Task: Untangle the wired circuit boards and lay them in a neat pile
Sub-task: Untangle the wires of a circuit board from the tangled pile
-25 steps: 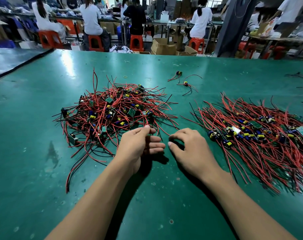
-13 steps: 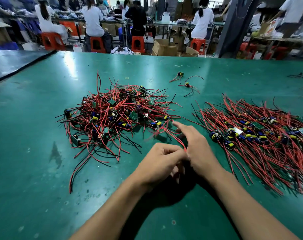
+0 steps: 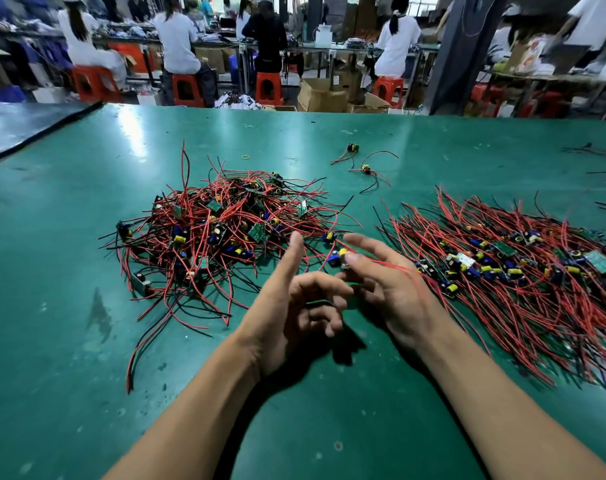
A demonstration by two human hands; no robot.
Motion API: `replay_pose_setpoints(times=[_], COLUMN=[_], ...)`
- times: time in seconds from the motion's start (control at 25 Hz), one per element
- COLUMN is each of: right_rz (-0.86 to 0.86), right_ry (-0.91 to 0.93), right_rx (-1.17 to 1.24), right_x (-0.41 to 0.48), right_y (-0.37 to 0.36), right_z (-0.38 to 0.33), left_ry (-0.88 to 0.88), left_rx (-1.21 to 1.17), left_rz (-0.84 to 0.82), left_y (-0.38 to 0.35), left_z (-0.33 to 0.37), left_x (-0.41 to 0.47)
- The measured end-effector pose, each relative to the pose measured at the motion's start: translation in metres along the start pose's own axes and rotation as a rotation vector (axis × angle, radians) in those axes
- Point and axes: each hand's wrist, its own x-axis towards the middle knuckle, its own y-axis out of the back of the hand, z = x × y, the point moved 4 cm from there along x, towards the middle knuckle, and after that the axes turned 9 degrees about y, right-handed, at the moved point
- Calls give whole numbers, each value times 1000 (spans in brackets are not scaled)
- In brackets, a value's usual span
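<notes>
Tangled heap: left on table, large, unsorted.
Neat pile: right, sizeable; job perhaps half done.
Right hand: pinches one wired board, between heaps.
Left hand: forefinger straight, others curled; hold unclear.

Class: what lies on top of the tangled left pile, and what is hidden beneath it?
On the pile, red and black wires criss-cross, with a few green boards showing. Anything deeper, and the table beneath, is covered.
</notes>
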Motion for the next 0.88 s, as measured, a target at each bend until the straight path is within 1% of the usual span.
replay_pose_setpoints(times=[0.12,0.2,0.28,0.36,0.4,0.44,0.56,0.64,0.72,0.88], right_rz=[94,118,102,36,-2,-34,-104,-88,-50,-62], right_ry=[-76,-109,-143,-167,-162,-140,-40,49,94,-6], right_rx=[250,408,534,650,644,561,75,-112,-153,-90], right_x=[5,6,7,6,5,4,-2,-4,-4,-6], right_y=[4,5,4,3,2,3,-4,-10,-11,-10], right_z=[-5,-7,-10,-13,-14,-16,-10,-5,-3,1], left_ry=[-24,-40,-71,-62,-41,-31,-13,-28,-51,-101], left_rx=[-100,-101,-38,-18,-20,-29,-40,-19,-14,54], left_rz=[101,108,107,117,128,133,122,105,91,143], left_y=[9,10,9,8,8,9,8,7,6,7], left_z=[3,2,1,-1,-2,-2,-2,-3,-4,-6], left_x=[1,2,2,5,5,6,7,8,7,8])
